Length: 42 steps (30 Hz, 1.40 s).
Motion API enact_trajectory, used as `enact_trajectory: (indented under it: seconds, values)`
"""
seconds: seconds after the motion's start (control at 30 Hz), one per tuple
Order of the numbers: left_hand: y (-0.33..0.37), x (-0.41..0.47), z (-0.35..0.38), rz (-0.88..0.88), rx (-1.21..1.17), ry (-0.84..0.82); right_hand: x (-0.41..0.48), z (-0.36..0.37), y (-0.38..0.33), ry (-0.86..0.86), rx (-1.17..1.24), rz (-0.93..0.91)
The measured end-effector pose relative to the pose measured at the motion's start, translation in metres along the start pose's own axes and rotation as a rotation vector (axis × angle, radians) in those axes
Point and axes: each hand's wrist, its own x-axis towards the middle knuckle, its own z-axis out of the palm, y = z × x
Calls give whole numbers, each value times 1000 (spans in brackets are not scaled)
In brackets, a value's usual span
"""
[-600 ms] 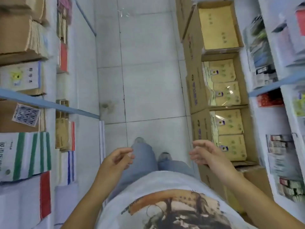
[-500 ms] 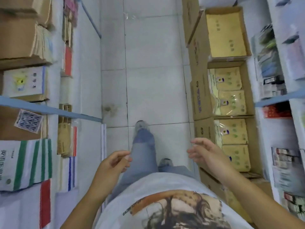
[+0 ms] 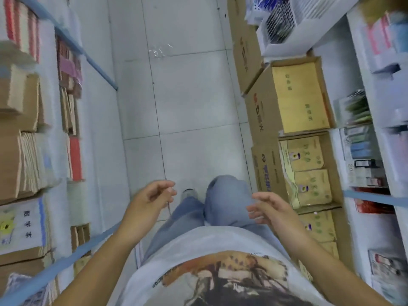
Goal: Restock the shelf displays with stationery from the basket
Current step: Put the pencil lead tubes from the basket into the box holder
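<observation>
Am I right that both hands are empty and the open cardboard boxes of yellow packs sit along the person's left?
Not quite. The head view shows the left hand and right hand empty, but the open cardboard boxes of yellow packs sit along the person's right, not left.

A stationery shop aisle: white shelves [image 3: 373, 89] stacked with paper goods flank a tiled floor [image 3: 187, 102] lined with open cardboard boxes [image 3: 260, 120].

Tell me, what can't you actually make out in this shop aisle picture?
Head view only:
- The basket: not in frame at all.
- Print on the open cardboard boxes: too small and blurred to read.
- Goods on the right shelves: smeared by motion blur.
- Left hand and right hand: empty; forearms cut off by the bottom edge.
</observation>
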Motion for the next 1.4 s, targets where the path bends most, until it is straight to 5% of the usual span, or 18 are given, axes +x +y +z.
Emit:
enact_trajectory:
  seconds: [0.2, 0.7, 1.13, 1.4]
  values:
    - [113, 136, -7, 51, 25, -51, 105, -10, -120, 52, 40, 7]
    - [322, 373, -106, -58, -150, 246, 354, 54, -518, -156, -212, -198]
    - [583, 651, -183, 35, -51, 60, 522, 84, -746, -40, -127, -90]
    - [712, 789, -169, 6, -164, 159, 665, 62, -926, -115, -262, -98]
